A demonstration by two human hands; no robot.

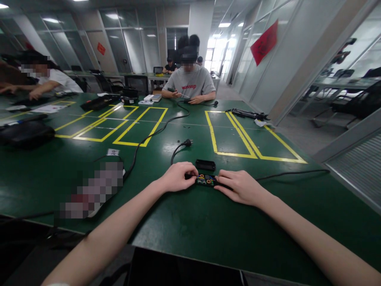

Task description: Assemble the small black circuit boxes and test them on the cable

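An opened power adapter (206, 180) lies on the green table in front of me, its circuit board with coils and coloured wires showing in a black case half. My left hand (179, 176) is closed in a pinch at the adapter's left end, where a black cord meets it. At the right end, the fingers of my right hand (238, 185) are closed on the adapter's edge. Just behind it sits a separate black case half (205, 165). A black plug (187, 143) on a short curve of cord rests beyond my left hand. My fingertips partly hide both ends.
A power strip-like blurred object (98, 186) lies to the left, with a black cable (138, 151) running away from it. Another cord (294, 173) stretches right. Yellow tape outlines (235, 154) mark the table (184, 230). Across it sits a person (190, 81) holding a tool.
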